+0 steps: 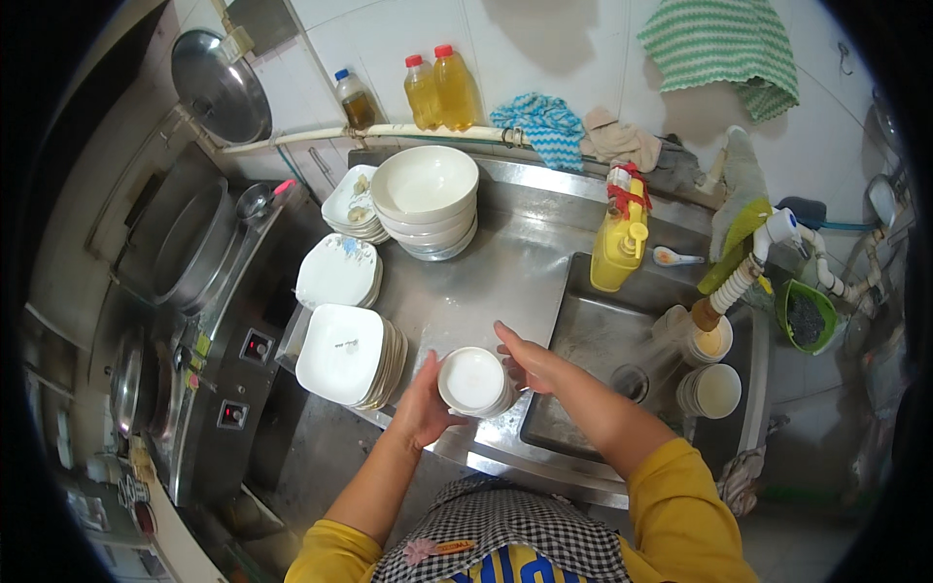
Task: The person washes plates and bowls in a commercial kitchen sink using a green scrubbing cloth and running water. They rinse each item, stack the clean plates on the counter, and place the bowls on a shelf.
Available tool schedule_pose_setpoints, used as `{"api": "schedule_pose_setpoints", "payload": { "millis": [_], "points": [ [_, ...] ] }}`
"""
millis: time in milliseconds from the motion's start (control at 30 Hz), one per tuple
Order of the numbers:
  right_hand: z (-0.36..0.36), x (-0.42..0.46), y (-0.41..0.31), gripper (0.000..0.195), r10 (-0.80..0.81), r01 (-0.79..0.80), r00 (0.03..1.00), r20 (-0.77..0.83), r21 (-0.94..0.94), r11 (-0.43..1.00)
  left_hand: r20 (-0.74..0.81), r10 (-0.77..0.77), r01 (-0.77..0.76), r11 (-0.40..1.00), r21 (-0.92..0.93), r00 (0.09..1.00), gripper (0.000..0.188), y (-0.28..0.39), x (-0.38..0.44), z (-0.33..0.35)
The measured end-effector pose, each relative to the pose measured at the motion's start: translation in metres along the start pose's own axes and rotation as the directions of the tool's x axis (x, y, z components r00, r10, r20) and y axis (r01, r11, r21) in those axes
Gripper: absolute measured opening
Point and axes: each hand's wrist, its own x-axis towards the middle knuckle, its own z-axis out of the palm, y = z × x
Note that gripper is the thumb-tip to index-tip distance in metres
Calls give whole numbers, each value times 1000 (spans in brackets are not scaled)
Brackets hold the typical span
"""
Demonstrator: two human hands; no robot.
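Note:
A short stack of small white bowls (472, 379) is on the steel counter (466, 306), near its front edge. My left hand (425, 408) cups the left side of this stack, fingers spread and thumb low by the base. Whether it touches the bowls is hard to tell. On the other side is my right hand (531, 361), its thumb raised and its fingers apart, partly hidden behind the wrist. A tall pile of square white plates (341, 355) stands to the left of my left hand. The sink basin (576, 415) lies just right of the bowls.
Large white bowls (425, 186) and more plates (337, 271) stand farther back. A yellow pump bottle (618, 251) is at the sink's back edge. Water runs from a hose (729, 288) over a glass (630, 383), near stacked cups (718, 391). A stove (248, 364) adjoins on the left.

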Motion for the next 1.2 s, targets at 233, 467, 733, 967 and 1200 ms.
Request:
{"api": "schedule_pose_setpoints", "payload": {
  "millis": [233, 467, 733, 967, 1200],
  "points": [
    [17, -12, 15, 81, -76, 74, 951, 300, 18, 997, -39, -3, -10, 938, -348, 999, 84, -35, 19, 6],
    [32, -24, 36, 67, -246, 208, 947, 207, 188, 960, -32, 100, -101, 831, -546, 994, 67, -46, 15, 12],
    [108, -68, 87, 61, -484, 503, 760, 435, 79, 861, -174, 83, -161, 847, -507, 981, 65, -68, -80, -34],
    [306, -22, 164, 60, -154, 251, 788, 596, -83, 964, -375, 197, -395, 714, -579, 906, 59, -101, -201, -197],
    [540, 8, 243, 59, 123, 108, 716, 687, -283, 953, -522, 338, -621, 370, -691, 783, 41, -112, -378, -335]
  ]
}}
